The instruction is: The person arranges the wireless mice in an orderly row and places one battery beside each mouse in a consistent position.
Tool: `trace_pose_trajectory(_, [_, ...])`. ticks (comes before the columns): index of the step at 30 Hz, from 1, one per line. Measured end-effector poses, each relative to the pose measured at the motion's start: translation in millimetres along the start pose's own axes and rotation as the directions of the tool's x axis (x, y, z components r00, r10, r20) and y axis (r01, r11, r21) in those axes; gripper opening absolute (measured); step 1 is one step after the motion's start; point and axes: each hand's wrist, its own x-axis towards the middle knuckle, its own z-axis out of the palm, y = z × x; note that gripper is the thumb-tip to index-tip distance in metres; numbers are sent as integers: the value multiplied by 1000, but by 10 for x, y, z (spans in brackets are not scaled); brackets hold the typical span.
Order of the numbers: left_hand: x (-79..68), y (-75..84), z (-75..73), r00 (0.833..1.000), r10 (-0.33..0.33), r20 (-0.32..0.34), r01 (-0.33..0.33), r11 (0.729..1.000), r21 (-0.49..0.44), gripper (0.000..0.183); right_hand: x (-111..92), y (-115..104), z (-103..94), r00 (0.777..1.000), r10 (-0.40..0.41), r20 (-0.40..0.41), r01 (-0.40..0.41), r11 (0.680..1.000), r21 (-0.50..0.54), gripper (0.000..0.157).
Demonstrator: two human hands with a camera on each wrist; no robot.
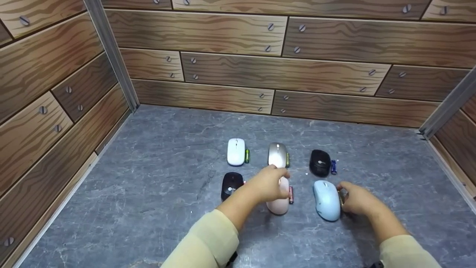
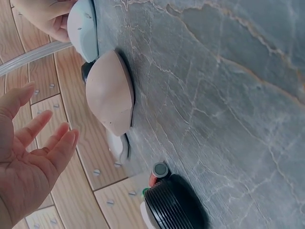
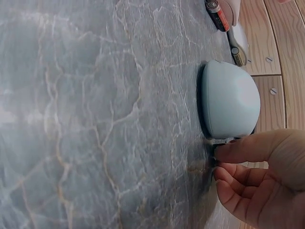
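My right hand [image 1: 357, 199] is at the right side of a light blue computer mouse [image 1: 327, 201], its thumb and fingertips pinching a small battery [image 1: 341, 197] on the grey marbled surface. The fingers mostly hide that battery in the right wrist view. Over a pink mouse [image 1: 278, 206] hovers my left hand [image 1: 269, 184], holding nothing. Its fingers are loosely spread in the left wrist view, apart from the pink mouse. Beside the pink mouse lies a red battery [image 1: 291, 194]. Left of that, a black mouse [image 1: 231, 184] is partly covered by my left forearm.
A back row holds a white mouse [image 1: 236, 152] with a green battery [image 1: 247, 156], a silver mouse [image 1: 277, 153] with a yellowish battery [image 1: 288, 160], and another black mouse [image 1: 319, 163] with a blue battery [image 1: 333, 167]. Wood-patterned walls [image 1: 208, 96] stand behind and at both sides.
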Motion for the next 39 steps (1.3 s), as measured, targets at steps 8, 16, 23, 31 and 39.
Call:
trace_pose_trajectory(8, [4,-28,18,1000,-2,2,2,1000,5,45,13,-11,-5,1000,-2,-10,2,1000,-12,49])
trace_pose_trajectory(16, [5,-12,16,1000,-15,18,15,1000,6,44,1,18,4,1000,-23,-17,23,1000,16,46])
trace_pose_trajectory(23, [-1,-7,24,999,-34,23,34,999,-6,45,-15,18,3,999,24,23,-26,998,63,52])
trace_pose_trajectory(31, [-3,-26,22,999,-36,27,36,999,-15,44,-24,33,2,999,32,6,-33,996,88,52])
trace_pose_trajectory(39, [-1,-103,-2,999,-20,33,20,1000,16,43,-32,25,-61,998,60,25,-62,995,83,52])
